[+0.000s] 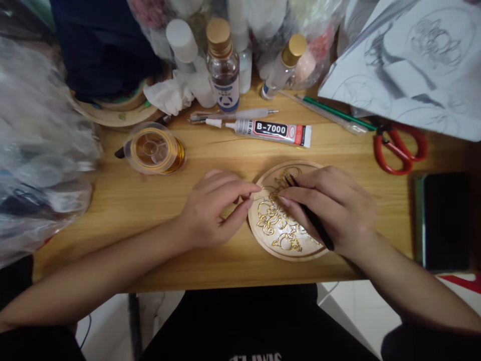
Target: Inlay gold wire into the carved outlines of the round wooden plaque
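Note:
A round wooden disc (267, 239) with a gold wire flower pattern lies on the wooden table (150, 210). My left hand (214, 208) rests beside the disc's left edge, fingers pinched together at the rim, perhaps on a thin gold wire that is too fine to make out. My right hand (334, 205) lies over the disc's right half and grips black tweezers (311, 218), whose tips point at the pattern near the top of the disc.
A spool of gold wire (156, 149) sits left of centre. A B-7000 glue tube (268, 131), bottles (223, 65), red scissors (400, 148), sketch paper (409, 60), a phone (445, 220) and plastic bags (37, 150) ring the work spot.

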Tool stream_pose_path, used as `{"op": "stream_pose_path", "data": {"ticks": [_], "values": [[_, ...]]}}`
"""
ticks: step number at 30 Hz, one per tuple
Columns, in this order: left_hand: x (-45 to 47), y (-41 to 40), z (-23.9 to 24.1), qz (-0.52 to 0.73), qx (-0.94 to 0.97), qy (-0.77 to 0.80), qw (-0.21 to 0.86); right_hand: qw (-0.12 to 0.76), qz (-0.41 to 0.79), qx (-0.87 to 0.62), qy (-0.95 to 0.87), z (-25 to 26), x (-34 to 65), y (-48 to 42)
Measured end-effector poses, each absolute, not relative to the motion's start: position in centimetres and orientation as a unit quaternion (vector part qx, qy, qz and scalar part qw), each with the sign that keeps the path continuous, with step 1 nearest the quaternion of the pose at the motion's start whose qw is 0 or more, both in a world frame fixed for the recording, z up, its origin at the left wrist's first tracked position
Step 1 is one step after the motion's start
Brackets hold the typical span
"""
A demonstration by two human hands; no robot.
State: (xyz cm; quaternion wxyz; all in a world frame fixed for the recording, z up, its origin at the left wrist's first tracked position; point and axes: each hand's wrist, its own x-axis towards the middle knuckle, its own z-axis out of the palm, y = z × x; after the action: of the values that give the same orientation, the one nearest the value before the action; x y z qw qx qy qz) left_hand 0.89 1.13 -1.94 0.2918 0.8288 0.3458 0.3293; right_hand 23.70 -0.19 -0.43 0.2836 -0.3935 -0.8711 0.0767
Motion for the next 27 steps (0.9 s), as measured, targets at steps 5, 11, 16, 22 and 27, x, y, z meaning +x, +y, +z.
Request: {"op": "stream_pose_path", "data": {"ticks": [5, 11, 16, 22, 27], "values": [[1.10, 1.13, -1.96, 0.337, 0.843, 0.341, 0.245, 0.283, 0.064, -0.404, -0.867, -0.26, 23.70, -0.22], [1.28, 1.17, -1.82, 0.334, 0.858, 0.336, 0.195, 0.293, 0.054, -0.403, -0.865, -0.24, 23.54, -0.18], [1.29, 1.12, -1.89, 0.333, 0.862, 0.337, 0.180, 0.298, 0.054, -0.390, -0.870, -0.22, 23.41, -0.10], [1.18, 1.06, -2.18, 0.333, 0.875, 0.319, 0.148, 0.298, 0.060, -0.382, -0.873, -0.35, 23.37, -0.20], [1.11, 0.82, -2.49, 0.318, 0.881, 0.319, 0.143, 0.300, 0.083, -0.371, -0.875, -0.65, 23.50, -0.30]]}}
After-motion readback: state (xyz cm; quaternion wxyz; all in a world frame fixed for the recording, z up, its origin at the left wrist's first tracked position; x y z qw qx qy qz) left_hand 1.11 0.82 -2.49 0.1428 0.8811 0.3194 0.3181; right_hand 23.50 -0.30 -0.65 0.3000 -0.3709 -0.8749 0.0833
